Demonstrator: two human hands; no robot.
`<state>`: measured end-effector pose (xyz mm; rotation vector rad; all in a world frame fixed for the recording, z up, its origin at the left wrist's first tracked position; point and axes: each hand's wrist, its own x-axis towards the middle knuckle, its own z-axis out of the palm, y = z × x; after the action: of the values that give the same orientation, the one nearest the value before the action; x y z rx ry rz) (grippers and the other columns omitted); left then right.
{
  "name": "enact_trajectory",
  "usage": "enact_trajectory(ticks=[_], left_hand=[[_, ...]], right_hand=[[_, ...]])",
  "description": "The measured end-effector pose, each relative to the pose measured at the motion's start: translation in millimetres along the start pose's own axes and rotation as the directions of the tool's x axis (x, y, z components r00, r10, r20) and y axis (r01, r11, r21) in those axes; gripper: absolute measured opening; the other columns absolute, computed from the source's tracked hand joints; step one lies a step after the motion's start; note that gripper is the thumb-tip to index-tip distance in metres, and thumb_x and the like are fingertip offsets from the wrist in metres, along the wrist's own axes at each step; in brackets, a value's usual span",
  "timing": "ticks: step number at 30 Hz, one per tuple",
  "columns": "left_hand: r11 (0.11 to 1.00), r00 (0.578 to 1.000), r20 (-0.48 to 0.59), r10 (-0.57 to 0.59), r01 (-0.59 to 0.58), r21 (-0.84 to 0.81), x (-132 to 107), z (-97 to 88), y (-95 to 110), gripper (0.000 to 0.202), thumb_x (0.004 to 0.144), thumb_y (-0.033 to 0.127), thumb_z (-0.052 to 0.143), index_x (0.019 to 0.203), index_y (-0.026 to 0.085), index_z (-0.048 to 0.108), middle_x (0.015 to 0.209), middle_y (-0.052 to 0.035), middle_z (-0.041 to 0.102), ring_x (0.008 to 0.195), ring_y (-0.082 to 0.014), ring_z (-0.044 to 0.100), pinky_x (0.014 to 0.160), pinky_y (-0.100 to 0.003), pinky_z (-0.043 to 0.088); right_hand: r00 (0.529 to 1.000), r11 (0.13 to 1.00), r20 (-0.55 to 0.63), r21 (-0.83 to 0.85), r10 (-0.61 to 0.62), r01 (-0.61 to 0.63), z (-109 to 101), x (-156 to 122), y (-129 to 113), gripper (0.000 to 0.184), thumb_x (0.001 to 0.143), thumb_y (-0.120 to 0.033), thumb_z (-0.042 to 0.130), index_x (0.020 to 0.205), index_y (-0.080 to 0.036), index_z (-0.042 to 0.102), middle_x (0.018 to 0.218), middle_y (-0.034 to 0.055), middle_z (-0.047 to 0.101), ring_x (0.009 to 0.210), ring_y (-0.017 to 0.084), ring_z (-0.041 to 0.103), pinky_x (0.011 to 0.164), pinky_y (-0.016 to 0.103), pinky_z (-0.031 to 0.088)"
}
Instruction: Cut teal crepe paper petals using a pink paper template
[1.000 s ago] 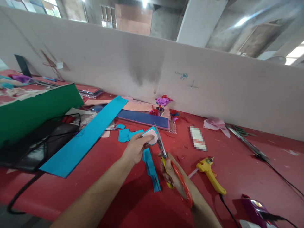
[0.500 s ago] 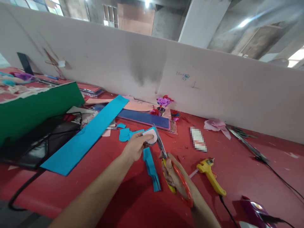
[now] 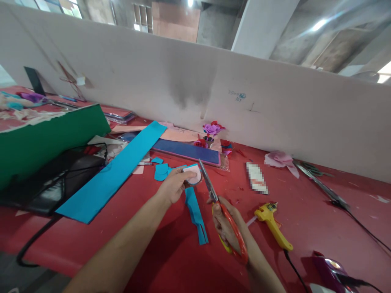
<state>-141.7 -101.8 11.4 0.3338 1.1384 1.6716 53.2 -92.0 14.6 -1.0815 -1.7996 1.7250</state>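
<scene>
My left hand (image 3: pixel 175 185) pinches a small pale pink template (image 3: pixel 194 175) against a blue foam piece, whose cut strip (image 3: pixel 195 213) hangs down onto the red table (image 3: pixel 146 240). In my right hand (image 3: pixel 224 221) are scissors with red and yellow handles (image 3: pixel 227 226). Their blades point up and away, just right of the template, with the tips slightly apart from it.
A long blue foam strip (image 3: pixel 113 173) lies to the left beside a green sheet (image 3: pixel 45 140) and a black bag (image 3: pixel 51 179). Blue scraps (image 3: pixel 161 171), a yellow glue gun (image 3: pixel 273 226), paper flowers (image 3: pixel 211 130) and a purple device (image 3: pixel 331 272) sit around. A white partition (image 3: pixel 275 114) stands behind.
The scissor blades have drawn slightly right, away from the template. My left hand has kept its hold and the hanging blue strip has shifted a little lower.
</scene>
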Motion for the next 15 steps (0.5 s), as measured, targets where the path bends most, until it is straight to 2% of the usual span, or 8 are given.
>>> enact_trajectory(ticks=[3, 6, 8, 11, 15], left_hand=[[0.999, 0.999, 0.047, -0.015, 0.013, 0.051, -4.0, 1.0, 0.3, 0.020, 0.051, 0.016, 0.077, 0.069, 0.012, 0.069, 0.067, -0.0048, 0.069, 0.060, -0.0143, 0.063, 0.063, -0.027, 0.052], [0.989, 0.992, 0.121, -0.028, 0.011, 0.144, -7.4, 0.6, 1.4, 0.021, 0.051, 0.017, 0.078, 0.069, 0.013, 0.069, 0.065, -0.0022, 0.067, 0.057, -0.0121, 0.060, 0.060, -0.026, 0.049], [0.979, 0.987, 0.156, -0.025, -0.007, 0.203, -7.7, -1.2, 2.6, 0.021, 0.052, 0.018, 0.079, 0.070, 0.014, 0.071, 0.065, -0.0013, 0.067, 0.057, -0.0112, 0.058, 0.060, -0.025, 0.047], [0.973, 0.989, 0.144, -0.012, -0.022, 0.228, -4.5, -6.2, 4.9, 0.020, 0.053, 0.019, 0.078, 0.072, 0.015, 0.072, 0.068, -0.0010, 0.068, 0.060, -0.0106, 0.057, 0.059, -0.023, 0.045], [0.983, 0.992, 0.115, 0.048, -0.067, 0.170, 0.5, -11.9, 8.3, 0.014, 0.054, 0.020, 0.077, 0.067, 0.016, 0.072, 0.067, -0.0008, 0.068, 0.063, -0.0112, 0.060, 0.062, -0.022, 0.047]], right_hand=[[1.000, 0.992, -0.018, 0.121, -0.020, 0.022, -3.7, 4.5, 4.1, 0.053, 0.086, -0.070, 0.049, 0.108, -0.021, 0.051, 0.058, -0.0086, 0.034, 0.042, 0.006, 0.026, 0.038, 0.018, 0.024], [0.996, 0.984, 0.056, 0.169, -0.076, 0.065, -13.7, 10.0, 7.3, 0.056, 0.085, -0.072, 0.048, 0.112, -0.023, 0.047, 0.064, -0.0072, 0.036, 0.047, 0.008, 0.029, 0.041, 0.020, 0.027], [0.988, 0.987, 0.127, 0.148, -0.084, 0.065, -21.0, 11.3, 8.6, 0.058, 0.085, -0.073, 0.044, 0.114, -0.023, 0.046, 0.068, -0.0056, 0.039, 0.049, 0.009, 0.031, 0.042, 0.022, 0.030], [0.980, 0.996, 0.187, 0.067, -0.062, 0.050, -29.1, 8.5, 8.7, 0.060, 0.086, -0.074, 0.040, 0.116, -0.023, 0.047, 0.073, -0.0036, 0.044, 0.051, 0.009, 0.033, 0.044, 0.023, 0.031], [0.986, 1.000, 0.169, -0.006, 0.000, 0.001, -31.7, 2.6, 6.6, 0.056, 0.086, -0.072, 0.045, 0.114, -0.024, 0.051, 0.074, -0.0023, 0.047, 0.051, 0.009, 0.031, 0.044, 0.022, 0.028]])
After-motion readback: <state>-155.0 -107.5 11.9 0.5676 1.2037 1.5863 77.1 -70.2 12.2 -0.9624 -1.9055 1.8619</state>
